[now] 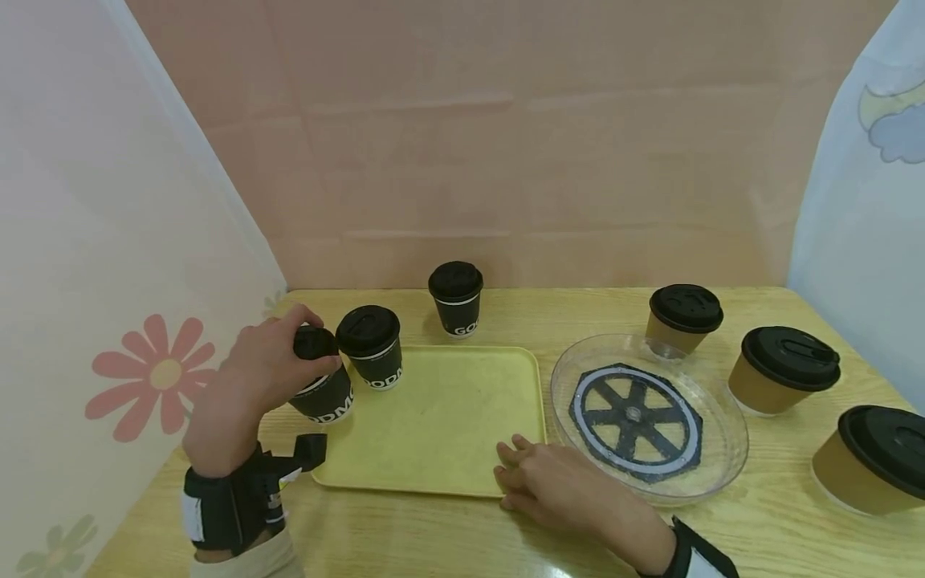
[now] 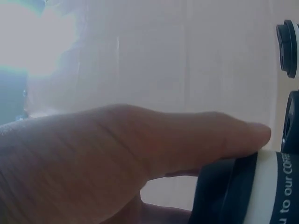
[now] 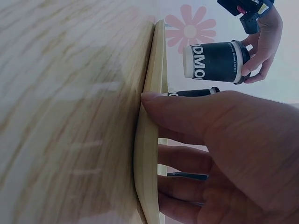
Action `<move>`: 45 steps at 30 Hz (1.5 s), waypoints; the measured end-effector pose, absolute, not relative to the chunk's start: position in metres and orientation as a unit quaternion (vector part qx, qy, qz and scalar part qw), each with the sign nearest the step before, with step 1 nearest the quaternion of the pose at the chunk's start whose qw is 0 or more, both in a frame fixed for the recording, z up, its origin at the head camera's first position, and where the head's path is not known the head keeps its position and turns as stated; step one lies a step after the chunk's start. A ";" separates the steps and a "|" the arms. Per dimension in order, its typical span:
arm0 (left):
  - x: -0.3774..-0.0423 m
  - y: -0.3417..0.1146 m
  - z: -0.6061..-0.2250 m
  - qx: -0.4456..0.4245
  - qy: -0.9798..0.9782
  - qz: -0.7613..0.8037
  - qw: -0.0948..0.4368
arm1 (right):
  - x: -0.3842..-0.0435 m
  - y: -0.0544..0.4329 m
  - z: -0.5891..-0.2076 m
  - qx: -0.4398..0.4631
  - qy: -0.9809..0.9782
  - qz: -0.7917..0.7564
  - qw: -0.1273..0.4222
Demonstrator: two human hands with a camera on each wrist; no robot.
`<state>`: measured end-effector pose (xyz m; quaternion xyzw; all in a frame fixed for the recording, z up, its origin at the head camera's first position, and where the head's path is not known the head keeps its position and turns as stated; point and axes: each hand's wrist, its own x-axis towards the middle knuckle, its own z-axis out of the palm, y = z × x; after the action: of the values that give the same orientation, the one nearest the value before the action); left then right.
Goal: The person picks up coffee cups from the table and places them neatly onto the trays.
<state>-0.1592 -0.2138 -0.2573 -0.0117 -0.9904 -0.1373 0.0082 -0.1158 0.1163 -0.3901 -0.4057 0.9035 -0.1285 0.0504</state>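
My left hand (image 1: 263,361) grips a black paper cup (image 1: 328,399) by its dark lid, thumb on one side and fingers on the other. The cup is at the left end of a yellow tray (image 1: 433,425); in the right wrist view, its base (image 3: 188,63) shows above the tray's rim. At the tray's near right corner, my right hand (image 1: 552,486) pinches the rim, thumb (image 3: 159,105) on the outer side and fingers (image 3: 182,161) over the inside. A second black lidded cup (image 1: 379,361) stands close beside the held one.
Another black cup (image 1: 457,309) stands behind the tray. Right of it lies a clear round dish (image 1: 733,449) with a dark wheel-like pattern. Three brown cups with black lids, one at the back (image 1: 675,329), one mid-right (image 1: 769,385) and one at the front right (image 1: 860,474), surround the dish.
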 end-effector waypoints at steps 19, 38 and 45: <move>-0.155 -0.187 -0.255 -0.070 -0.986 -0.145 -0.044 | -0.116 0.116 -0.392 -0.413 0.902 -0.117 0.048; -0.157 -0.148 -0.263 -0.082 -0.986 -0.101 -0.102 | -0.115 0.117 -0.392 -0.419 0.901 -0.110 0.033; -0.158 -0.142 -0.266 -0.097 -0.983 -0.106 -0.116 | -0.116 0.117 -0.392 -0.417 0.901 -0.113 0.035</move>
<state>-0.1575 -0.1415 -0.2661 -0.0974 -0.9828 -0.1061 -0.1158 -0.1156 0.1165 -0.3918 -0.4171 0.9012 -0.1126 0.0345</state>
